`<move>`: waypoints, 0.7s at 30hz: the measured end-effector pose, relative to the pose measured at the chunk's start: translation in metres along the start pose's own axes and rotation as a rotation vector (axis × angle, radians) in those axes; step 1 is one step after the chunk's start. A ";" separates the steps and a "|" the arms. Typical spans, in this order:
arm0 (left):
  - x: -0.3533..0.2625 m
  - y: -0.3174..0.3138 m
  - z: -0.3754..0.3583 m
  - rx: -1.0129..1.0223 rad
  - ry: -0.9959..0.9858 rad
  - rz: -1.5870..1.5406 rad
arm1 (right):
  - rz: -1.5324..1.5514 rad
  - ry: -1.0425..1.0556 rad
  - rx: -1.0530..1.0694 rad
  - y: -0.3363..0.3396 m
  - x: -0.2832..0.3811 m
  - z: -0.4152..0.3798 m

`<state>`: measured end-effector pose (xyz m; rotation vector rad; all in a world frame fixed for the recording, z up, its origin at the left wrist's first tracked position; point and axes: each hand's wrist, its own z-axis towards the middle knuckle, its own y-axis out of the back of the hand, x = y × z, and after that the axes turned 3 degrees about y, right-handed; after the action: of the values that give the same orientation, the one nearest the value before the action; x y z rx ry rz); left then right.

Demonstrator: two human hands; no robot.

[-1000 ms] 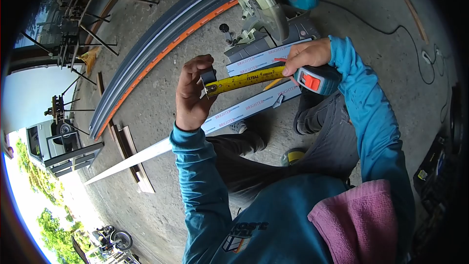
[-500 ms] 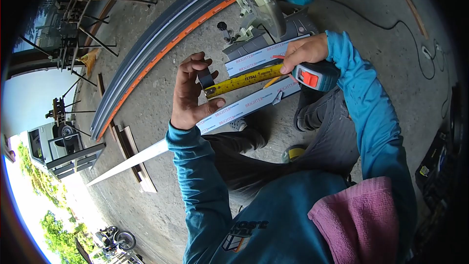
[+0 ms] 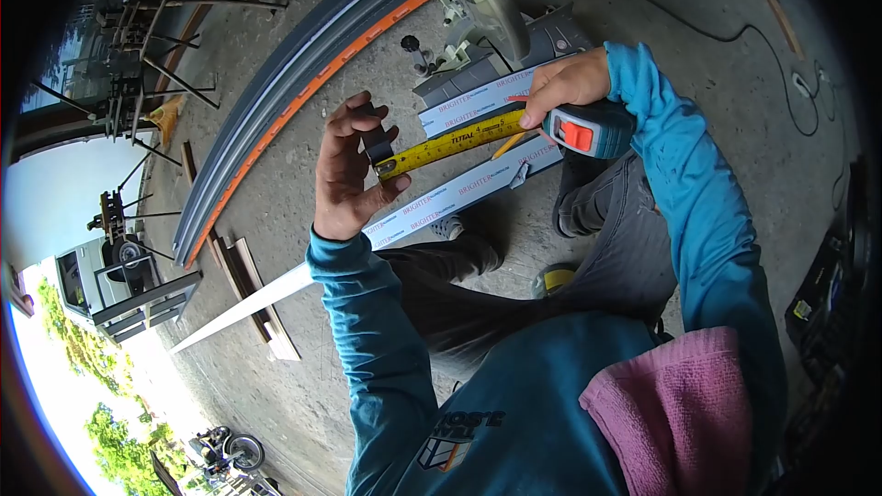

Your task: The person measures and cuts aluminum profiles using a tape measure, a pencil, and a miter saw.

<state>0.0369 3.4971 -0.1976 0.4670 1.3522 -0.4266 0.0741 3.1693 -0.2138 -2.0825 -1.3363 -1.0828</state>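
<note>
My left hand [image 3: 344, 170] holds a small dark strip [image 3: 375, 138] between fingers and thumb. The hooked end of a yellow tape measure blade [image 3: 450, 143] lies against that strip, near my thumb. In my right hand [image 3: 571, 87] is the teal and grey tape measure case [image 3: 588, 131] with its red lock button; my thumb presses on the blade. A thin orange-yellow stick [image 3: 508, 144], perhaps a pencil, shows under the blade. Below the hands runs a long aluminium bar [image 3: 459, 191] with "BRIGHTER" film, and a second filmed piece [image 3: 450, 116] lies beyond the blade.
A cut-off saw [image 3: 487, 18] stands just beyond my hands. Curved grey and orange profiles [image 3: 303, 101] lie at the left. A power cord [image 3: 698, 23] crosses the concrete floor. Wooden strips [image 3: 248, 294] lie further left, and a pink towel [image 3: 671, 404] hangs on my shirt.
The view has shifted slightly. Both hands keep hold of the strip and tape; the dark strip is tilted a little differently between my left fingers.
</note>
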 end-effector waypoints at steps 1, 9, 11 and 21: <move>-0.001 0.000 0.000 -0.004 0.006 -0.001 | -0.003 -0.015 -0.001 0.000 0.001 0.000; -0.008 -0.001 0.004 -0.036 -0.075 0.146 | 0.050 0.088 0.071 -0.001 0.008 -0.007; -0.014 -0.004 0.005 -0.006 -0.122 0.258 | 0.068 0.110 0.089 -0.001 0.006 -0.006; -0.010 -0.019 0.004 -0.027 -0.310 0.580 | -0.003 0.015 0.030 0.004 -0.005 0.001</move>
<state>0.0281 3.4788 -0.1884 0.7106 0.8699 0.0026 0.0769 3.1655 -0.2179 -2.0477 -1.3401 -1.0715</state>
